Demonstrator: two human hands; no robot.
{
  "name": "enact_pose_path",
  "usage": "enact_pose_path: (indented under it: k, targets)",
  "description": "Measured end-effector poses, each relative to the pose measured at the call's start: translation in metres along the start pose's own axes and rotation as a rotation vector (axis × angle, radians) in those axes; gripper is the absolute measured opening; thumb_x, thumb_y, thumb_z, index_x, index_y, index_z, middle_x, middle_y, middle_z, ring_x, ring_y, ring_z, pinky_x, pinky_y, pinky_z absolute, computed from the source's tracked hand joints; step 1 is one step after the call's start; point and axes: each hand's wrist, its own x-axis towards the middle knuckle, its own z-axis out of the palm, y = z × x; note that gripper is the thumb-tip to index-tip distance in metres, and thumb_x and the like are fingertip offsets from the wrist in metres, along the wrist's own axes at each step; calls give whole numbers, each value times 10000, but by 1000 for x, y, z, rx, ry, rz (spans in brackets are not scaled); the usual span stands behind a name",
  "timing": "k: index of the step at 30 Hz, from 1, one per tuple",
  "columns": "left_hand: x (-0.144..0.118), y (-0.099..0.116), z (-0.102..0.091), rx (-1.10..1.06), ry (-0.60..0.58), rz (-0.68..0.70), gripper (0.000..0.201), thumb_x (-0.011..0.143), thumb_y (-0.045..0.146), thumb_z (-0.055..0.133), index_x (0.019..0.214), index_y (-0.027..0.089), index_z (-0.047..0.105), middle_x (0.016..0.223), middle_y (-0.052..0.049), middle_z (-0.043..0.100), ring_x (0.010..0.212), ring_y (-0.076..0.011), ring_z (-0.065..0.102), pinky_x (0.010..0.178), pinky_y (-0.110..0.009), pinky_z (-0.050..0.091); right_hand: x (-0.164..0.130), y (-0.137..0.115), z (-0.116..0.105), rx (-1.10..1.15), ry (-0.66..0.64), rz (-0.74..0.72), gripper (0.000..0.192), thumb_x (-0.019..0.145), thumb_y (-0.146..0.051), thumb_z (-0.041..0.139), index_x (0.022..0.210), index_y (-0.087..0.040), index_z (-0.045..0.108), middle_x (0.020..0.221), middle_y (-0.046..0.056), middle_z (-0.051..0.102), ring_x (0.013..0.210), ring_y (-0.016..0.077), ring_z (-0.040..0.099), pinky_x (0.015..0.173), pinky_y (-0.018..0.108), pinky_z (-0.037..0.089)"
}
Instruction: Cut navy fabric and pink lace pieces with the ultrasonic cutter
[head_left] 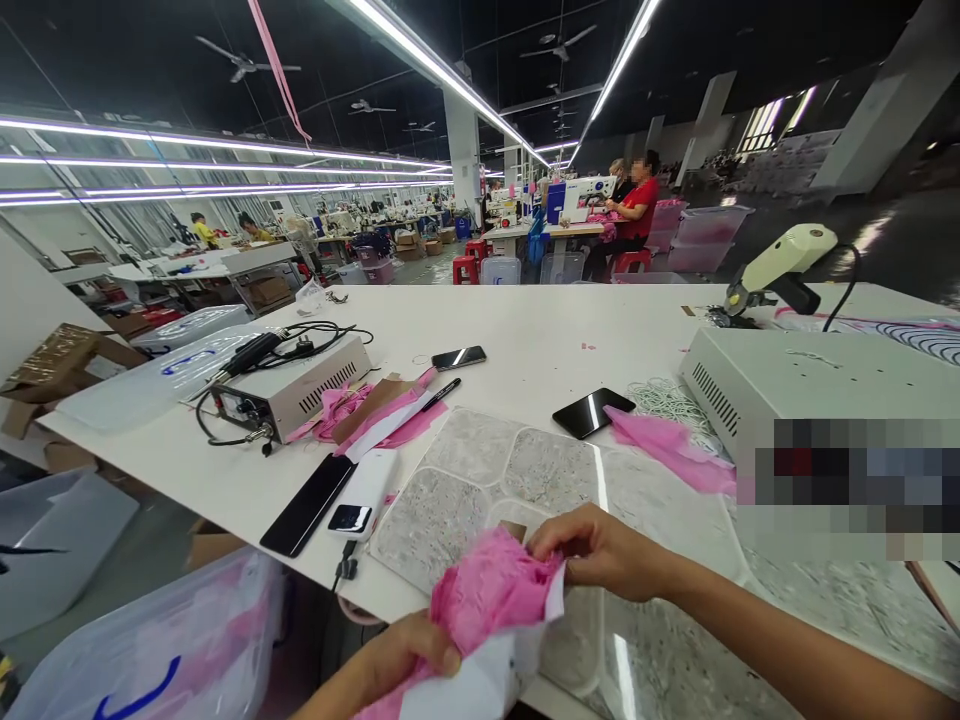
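Bunched pink fabric [491, 590] with a white sheet [480, 675] along its lower side is held between my two hands, over the near edge of the table. My left hand [412, 645] grips its lower left part, thumb on top. At the upper right of the bundle, my right hand [600, 550] pinches the fabric's edge, fingers closed. A small brown piece [514, 530] shows just behind the bundle. Beneath the hands lies a grey stone-patterned mat [442, 505].
A power bank [364, 495], a dark slab [307, 505] and pink scraps [409, 425] lie left. Phones [589, 412] and a grey box [817, 375] stand beyond and right, near a cutting machine [784, 265]. A plastic bin [172, 640] stands below left. A person in red [641, 205] sits far off.
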Motion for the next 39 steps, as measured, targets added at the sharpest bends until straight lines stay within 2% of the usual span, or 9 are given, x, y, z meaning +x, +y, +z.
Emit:
enact_pose_path:
  k: [4, 8, 12, 15, 20, 26, 31, 36, 39]
  targets:
    - [-10, 9, 21, 210, -189, -17, 514, 490, 432, 872, 914, 169, 750, 892, -43, 731, 912, -244, 665, 892, -287, 490, -14, -28, -1, -248, -213, -131, 164, 875, -303, 613, 883, -239, 764, 980, 60, 716, 936, 175, 648, 848, 321, 501]
    - [-20, 25, 41, 467, -246, -49, 549, 629, 582, 799, 986, 169, 739, 974, -28, 706, 932, -216, 633, 916, -298, 476, -26, -44, -5, -309, -352, -26, 156, 870, -321, 623, 892, -249, 760, 914, 39, 713, 891, 162, 659, 814, 289, 523]
    - [-22, 30, 46, 381, -241, -109, 532, 649, 553, 798, 1020, 178, 728, 941, -20, 698, 949, -212, 623, 923, -301, 474, -44, -41, 4, -531, -136, -11, 181, 811, -216, 660, 978, -269, 706, 1052, 43, 689, 972, 184, 657, 856, 305, 541]
    - [-20, 25, 42, 331, -244, -142, 499, 627, 546, 813, 958, 180, 739, 908, -17, 693, 888, -193, 623, 889, -278, 482, -63, -33, 16, -807, 64, -128, 538, 723, -198, 742, 1222, -315, 582, 1240, 79, 620, 1137, 226, 607, 943, 331, 531]
    - [-16, 19, 39, 256, -242, -153, 412, 613, 507, 831, 848, 183, 729, 797, 0, 658, 720, -168, 595, 775, -280, 492, -74, -22, 27, -934, 74, -389, 946, 714, -351, 806, 1487, -364, 261, 1452, 109, 456, 1322, 282, 468, 1007, 392, 508]
    - [-16, 26, 45, 271, -167, -156, 287, 652, 400, 816, 816, 189, 710, 757, 25, 620, 697, -135, 549, 746, -239, 459, -41, -18, 42, -914, 12, -431, 126, 892, -273, 611, 1003, -285, 670, 1277, 86, 608, 1261, 260, 521, 986, 413, 517]
    - [-12, 33, 46, 318, -91, -99, 214, 714, 345, 755, 826, 173, 697, 755, 0, 629, 688, -152, 568, 729, -262, 464, -10, -13, 42, -818, 43, -527, 91, 918, -168, 523, 907, -219, 597, 1045, 75, 662, 1044, 182, 608, 904, 343, 528]
    - [-6, 42, 49, 172, -83, 28, 433, 688, 485, 776, 946, 148, 686, 897, -32, 678, 829, -166, 618, 831, -268, 467, 11, -10, 41, -864, 104, -611, 96, 896, -145, 516, 858, -214, 570, 903, 58, 658, 921, 178, 613, 839, 361, 509]
    - [-1, 45, 53, 215, -51, 87, 494, 650, 480, 815, 971, 139, 658, 824, -38, 686, 748, -166, 627, 735, -267, 484, 23, -3, 36, -848, 156, -560, 99, 891, -237, 554, 797, -214, 577, 894, 44, 673, 893, 165, 624, 844, 346, 506]
